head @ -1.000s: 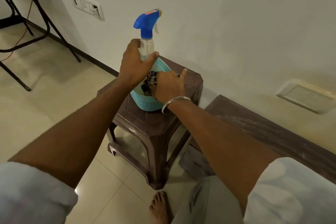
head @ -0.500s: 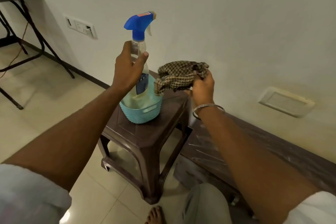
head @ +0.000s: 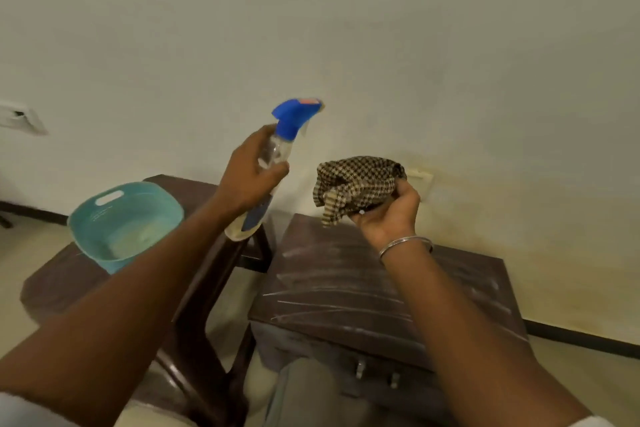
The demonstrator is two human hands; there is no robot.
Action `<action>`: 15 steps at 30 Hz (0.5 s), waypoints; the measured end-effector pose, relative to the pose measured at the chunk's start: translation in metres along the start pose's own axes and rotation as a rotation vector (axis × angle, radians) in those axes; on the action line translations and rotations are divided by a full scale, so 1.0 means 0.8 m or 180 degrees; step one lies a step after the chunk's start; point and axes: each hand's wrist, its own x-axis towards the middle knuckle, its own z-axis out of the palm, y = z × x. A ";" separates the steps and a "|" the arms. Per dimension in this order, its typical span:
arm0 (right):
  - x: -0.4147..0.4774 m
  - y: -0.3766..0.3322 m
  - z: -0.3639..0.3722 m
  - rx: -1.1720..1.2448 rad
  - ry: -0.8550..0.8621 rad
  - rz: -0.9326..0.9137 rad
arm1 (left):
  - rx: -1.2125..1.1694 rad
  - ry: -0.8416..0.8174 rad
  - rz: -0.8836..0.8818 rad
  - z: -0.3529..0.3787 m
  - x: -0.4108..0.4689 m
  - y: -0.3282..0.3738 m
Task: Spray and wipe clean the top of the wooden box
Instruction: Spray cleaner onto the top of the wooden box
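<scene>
both hands loaded, box top streaked with dust

surface: the wooden box [head: 381, 291] sits in the lower centre-right of the frame, against the wall [head: 381, 28]. its dark top carries pale streaks and smears across most of its width. two small metal fittings show on its front face, near the bottom of the frame.

room: the wall is plain and off-white, with a dark skirting line along its foot at both sides. a switch plate [head: 19, 116] sits at the left edge, and a pale plate is partly visible behind the cloth. a brown plastic stool [head: 62, 281] stands at lower left, just beside the box, with a teal basket [head: 128, 222] on it. the floor is light tile.

grip: my left hand [head: 251, 177] is closed around the neck of the spray bottle [head: 277, 152], held tilted in the centre of the frame, blue trigger head uppermost with the nozzle toward the right. my right hand [head: 388, 211] is palm up above the far edge of the box, fingers curled on a bunched checked cloth [head: 353, 184]. a metal bangle [head: 405, 244] circles that wrist.

limits: the bottle's lower body is partly behind my left wrist and blurred; its label is unreadable. the stool's legs and the box's front are cut off by my arms and the bottom edge.
</scene>
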 end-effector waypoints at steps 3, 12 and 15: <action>-0.004 -0.027 -0.039 0.0190 -0.0012 -0.0125 | -0.0216 -0.0328 -0.0357 0.054 -0.013 0.016; -0.021 -0.069 -0.128 -0.0186 -0.0050 -0.0047 | -0.0178 -0.0840 -0.0306 0.144 -0.041 0.047; -0.021 -0.072 -0.149 -0.0244 0.0132 -0.0032 | -0.0193 -0.0876 -0.0459 0.155 -0.040 0.058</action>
